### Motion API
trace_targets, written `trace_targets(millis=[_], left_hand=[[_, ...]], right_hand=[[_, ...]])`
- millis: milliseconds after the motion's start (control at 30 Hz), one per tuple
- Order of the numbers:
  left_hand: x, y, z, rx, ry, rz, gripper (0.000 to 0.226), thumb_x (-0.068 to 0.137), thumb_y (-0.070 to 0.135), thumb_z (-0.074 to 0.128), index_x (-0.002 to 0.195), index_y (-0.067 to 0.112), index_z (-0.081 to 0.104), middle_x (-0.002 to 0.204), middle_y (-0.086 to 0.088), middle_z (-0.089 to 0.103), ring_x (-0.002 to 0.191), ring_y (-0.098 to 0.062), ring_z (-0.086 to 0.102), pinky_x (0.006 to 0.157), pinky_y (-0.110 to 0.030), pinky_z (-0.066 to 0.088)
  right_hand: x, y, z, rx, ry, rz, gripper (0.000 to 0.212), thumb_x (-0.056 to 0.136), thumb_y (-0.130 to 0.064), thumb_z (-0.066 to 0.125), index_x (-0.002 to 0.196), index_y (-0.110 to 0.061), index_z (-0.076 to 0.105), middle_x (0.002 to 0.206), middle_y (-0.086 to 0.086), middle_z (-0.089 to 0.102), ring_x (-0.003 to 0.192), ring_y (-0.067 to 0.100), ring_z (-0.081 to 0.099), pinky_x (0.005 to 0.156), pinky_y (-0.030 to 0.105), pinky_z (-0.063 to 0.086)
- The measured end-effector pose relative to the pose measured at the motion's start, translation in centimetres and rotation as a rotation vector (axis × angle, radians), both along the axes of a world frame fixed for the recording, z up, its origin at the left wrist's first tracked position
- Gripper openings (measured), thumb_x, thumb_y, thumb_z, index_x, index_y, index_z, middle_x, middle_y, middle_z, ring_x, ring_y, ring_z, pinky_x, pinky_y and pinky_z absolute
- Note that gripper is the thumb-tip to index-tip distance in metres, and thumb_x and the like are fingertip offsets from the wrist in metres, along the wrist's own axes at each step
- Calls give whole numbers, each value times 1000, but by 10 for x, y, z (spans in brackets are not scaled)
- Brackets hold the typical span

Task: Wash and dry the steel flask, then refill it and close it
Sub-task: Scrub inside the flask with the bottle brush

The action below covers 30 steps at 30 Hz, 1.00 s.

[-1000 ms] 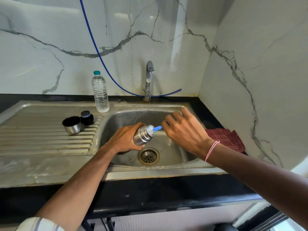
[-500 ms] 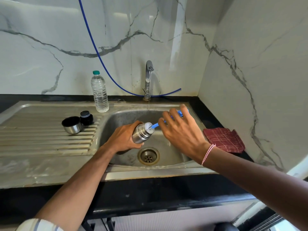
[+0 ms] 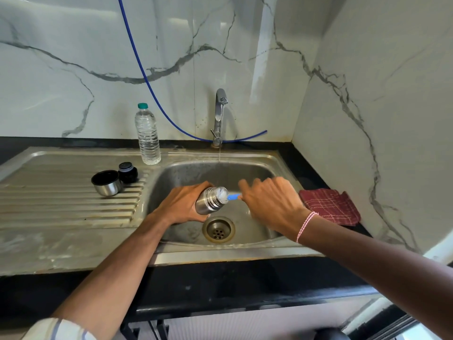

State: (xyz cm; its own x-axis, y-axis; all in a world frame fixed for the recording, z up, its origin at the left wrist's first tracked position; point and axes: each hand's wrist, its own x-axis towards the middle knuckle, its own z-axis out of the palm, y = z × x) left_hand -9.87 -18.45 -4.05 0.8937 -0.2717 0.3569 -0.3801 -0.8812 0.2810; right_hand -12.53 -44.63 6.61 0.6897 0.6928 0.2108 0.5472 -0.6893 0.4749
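The steel flask (image 3: 210, 200) lies tilted over the sink basin (image 3: 259, 173), mouth pointing right, with my left hand (image 3: 182, 204) gripping its body. My right hand (image 3: 269, 204) holds a blue-handled bottle brush (image 3: 232, 197) whose white bristles sit in the flask's mouth. The flask's steel cup (image 3: 106, 182) and black stopper (image 3: 127, 171) rest on the drainboard at the left. A thin stream of water runs from the tap (image 3: 220, 114) into the basin behind the flask.
A clear plastic water bottle (image 3: 147, 136) with a green cap stands behind the drainboard. A red checked cloth (image 3: 329, 206) lies on the black counter right of the sink. A blue hose (image 3: 147, 74) hangs along the marble wall. The drain (image 3: 218, 229) is below the flask.
My right hand pulled the brush outward half a second ago and has now pushed it back into the flask's mouth. My left hand and the flask have barely moved.
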Motion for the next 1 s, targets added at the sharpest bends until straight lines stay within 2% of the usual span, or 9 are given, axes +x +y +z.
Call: trace_targets(millis=[167, 333, 400, 500, 600, 700, 800, 900, 1000], left_hand=[[2, 0, 0, -80, 26, 35, 79, 63, 53, 87, 131, 39, 48, 113, 15, 69, 87, -6, 64, 75, -24, 47], [2, 1, 1, -41, -6, 31, 76, 64, 49, 87, 130, 38, 49, 113, 15, 69, 86, -2, 60, 72, -19, 44], [1, 0, 0, 11, -2, 4, 74, 65, 50, 85, 129, 38, 49, 111, 15, 69, 86, -3, 61, 74, -25, 51], [1, -4, -2, 68, 35, -28, 76, 66, 53, 84, 131, 36, 49, 112, 14, 69, 87, -5, 63, 77, -29, 55], [2, -4, -1, 50, 34, -15, 76, 65, 53, 83, 130, 38, 48, 111, 13, 70, 87, -8, 65, 76, -31, 55], [2, -2, -1, -12, 35, 3, 76, 64, 54, 84, 129, 38, 48, 113, 12, 70, 87, -9, 65, 77, -31, 56], [1, -1, 0, -55, 28, 16, 79, 63, 52, 87, 131, 38, 49, 114, 13, 70, 88, -8, 65, 77, -29, 55], [0, 2, 1, -44, 22, 30, 76, 63, 52, 85, 128, 41, 49, 111, 16, 70, 87, -8, 65, 75, -30, 55], [0, 4, 1, 13, 19, 17, 73, 64, 49, 84, 128, 42, 49, 109, 17, 69, 87, -7, 65, 74, -29, 55]], right_hand=[[4, -8, -3, -74, -372, 144, 35, 96, -4, 26, 103, -9, 60, 96, 10, 58, 88, 32, 57, 90, 52, 46], [-2, -9, 1, -158, -197, 133, 20, 98, -18, 43, 89, -18, 61, 70, 0, 56, 52, 19, 49, 50, 32, 33], [-4, -7, 5, -114, 3, 49, 24, 105, -29, 43, 87, -21, 55, 66, -4, 50, 49, 14, 42, 47, 31, 24], [3, -5, 16, 57, 249, -136, 50, 109, -51, 35, 73, -19, 46, 68, -3, 52, 55, 13, 46, 55, 31, 38], [7, -6, 15, 30, 97, -70, 49, 108, -53, 39, 74, -20, 51, 71, -2, 57, 61, 17, 53, 60, 33, 42], [5, -12, 0, -66, -271, 147, 17, 104, -22, 48, 103, -12, 62, 97, 9, 63, 87, 28, 60, 81, 44, 47], [9, -15, -6, -114, -429, 250, 35, 101, -3, 28, 107, -7, 62, 94, 10, 61, 85, 29, 57, 79, 44, 46], [7, -16, -4, -156, -347, 284, 20, 98, -7, 47, 90, -12, 64, 71, 4, 56, 54, 21, 51, 50, 34, 32], [-3, -14, 3, -174, -42, 182, 19, 101, -14, 44, 100, -12, 62, 77, 4, 65, 53, 24, 56, 48, 34, 31]])
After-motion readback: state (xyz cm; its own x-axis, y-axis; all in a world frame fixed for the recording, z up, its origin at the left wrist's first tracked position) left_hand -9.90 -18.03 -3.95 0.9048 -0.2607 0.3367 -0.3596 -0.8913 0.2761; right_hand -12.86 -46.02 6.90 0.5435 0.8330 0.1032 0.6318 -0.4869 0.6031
